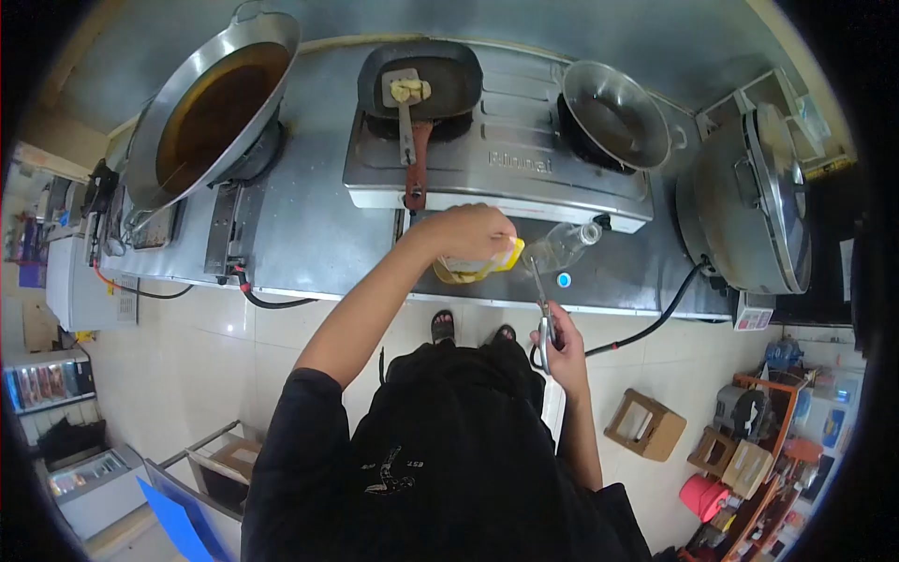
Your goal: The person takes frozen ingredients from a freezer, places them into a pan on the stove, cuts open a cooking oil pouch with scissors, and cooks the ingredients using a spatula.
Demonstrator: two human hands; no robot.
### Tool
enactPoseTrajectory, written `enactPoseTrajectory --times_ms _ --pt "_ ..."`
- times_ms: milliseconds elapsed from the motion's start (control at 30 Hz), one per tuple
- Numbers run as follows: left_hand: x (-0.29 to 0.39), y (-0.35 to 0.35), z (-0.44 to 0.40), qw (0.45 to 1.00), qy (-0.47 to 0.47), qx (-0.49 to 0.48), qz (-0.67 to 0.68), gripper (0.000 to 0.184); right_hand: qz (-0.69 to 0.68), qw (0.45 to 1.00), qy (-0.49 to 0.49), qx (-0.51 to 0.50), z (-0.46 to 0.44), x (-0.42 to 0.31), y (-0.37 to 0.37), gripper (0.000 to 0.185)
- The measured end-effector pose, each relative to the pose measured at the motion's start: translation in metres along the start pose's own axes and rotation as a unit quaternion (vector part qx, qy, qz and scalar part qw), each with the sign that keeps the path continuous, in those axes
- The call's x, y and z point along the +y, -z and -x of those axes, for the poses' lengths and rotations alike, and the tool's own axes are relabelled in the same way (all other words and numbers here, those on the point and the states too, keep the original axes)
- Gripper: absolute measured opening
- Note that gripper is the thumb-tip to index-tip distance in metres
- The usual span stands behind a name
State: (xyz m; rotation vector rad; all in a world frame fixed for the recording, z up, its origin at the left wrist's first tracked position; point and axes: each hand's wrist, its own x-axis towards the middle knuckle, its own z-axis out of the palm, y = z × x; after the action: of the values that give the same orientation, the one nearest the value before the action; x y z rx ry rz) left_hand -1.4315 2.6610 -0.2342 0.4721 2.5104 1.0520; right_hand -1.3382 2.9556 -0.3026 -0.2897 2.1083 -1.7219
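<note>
My left hand [476,231] is closed on a yellow and clear plastic pouch [465,272] just over the front edge of the steel counter. In my right hand [565,348] are metal scissors [545,330], their blades pointing up beside the pouch. Whether the blades touch the pouch I cannot tell. A clear glass bottle [564,245] is right of the pouch, with a small blue and white round cap [563,280] below it. Behind my left hand, a dark square pan [370,84] sits on the stove, with a spatula [406,126] carrying pale yellow pieces lying in it.
On the left stands a large wok [284,42] of brown liquid. A smaller two-handled pan [609,112] is on the right burner of the stove [510,187]. A big lidded pot [716,220] is at the far right. A black hose [665,318] hangs past the counter's edge.
</note>
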Motion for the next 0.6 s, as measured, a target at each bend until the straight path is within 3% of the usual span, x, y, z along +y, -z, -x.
enactPoseTrajectory --times_ms 167,267,367,467,600 --pt "0.001 0.007 0.0 1.0 -0.016 -0.008 0.0 0.029 -0.009 1.0 -0.007 -0.001 -0.002 -0.006 0.004 0.058" --pt "0.012 0.016 0.002 0.983 0.125 -0.095 0.092 0.03 0.054 0.999 -0.01 -0.002 -0.008 -0.005 0.005 0.056" --pt "-0.007 0.008 -0.006 0.999 -0.012 -0.05 0.019 0.031 0.067 0.998 -0.003 -0.005 -0.014 -0.003 0.004 0.054" --pt "-0.003 0.008 -0.003 0.998 0.033 -0.042 0.018 0.031 0.047 0.999 -0.007 -0.011 -0.018 -0.006 0.002 0.055" --pt "-0.004 0.007 -0.001 1.0 -0.002 -0.003 -0.006 0.033 0.016 1.0 -0.003 -0.019 -0.019 -0.012 0.002 0.054"
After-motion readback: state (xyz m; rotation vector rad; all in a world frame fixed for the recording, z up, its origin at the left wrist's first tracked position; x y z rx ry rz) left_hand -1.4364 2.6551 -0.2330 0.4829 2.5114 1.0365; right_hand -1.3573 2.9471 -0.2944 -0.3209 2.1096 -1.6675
